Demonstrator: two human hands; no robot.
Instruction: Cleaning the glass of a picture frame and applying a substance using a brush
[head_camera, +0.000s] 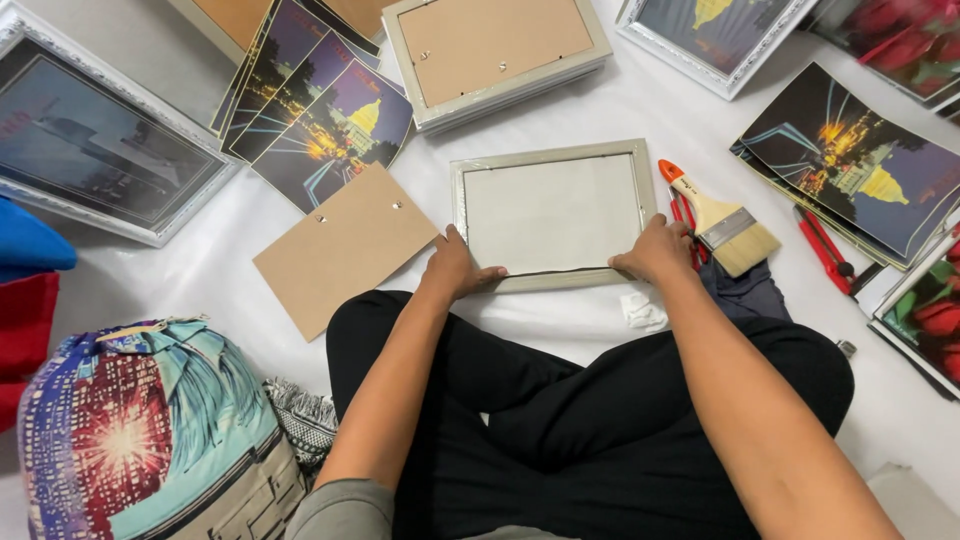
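1. The pale picture frame (552, 212) is lying face down on the white sheet (600, 100), straight ahead at twelve o'clock from the person's crossed legs (590, 400), its backing removed and a whitish pane showing inside.
2. The left hand (456, 268) is gripping the frame's near left corner, thumb lying along the bottom edge and fingers curled under the rim, forearm reaching straight forward.
3. The right hand (655, 252) is clasping the near right corner, fingers bent over the edge and wrist angling inward; how tightly it is pinching I cannot tell.
4. A flat paintbrush (722, 222) is lying just beside the right hand, at about two o'clock.
5. A brown backing board (345, 247) is resting at ten o'clock, near the left hand.
6. Another frame (497, 55), back upward, is sitting beyond at twelve o'clock, with night-scene prints (330, 125) fanned at eleven.
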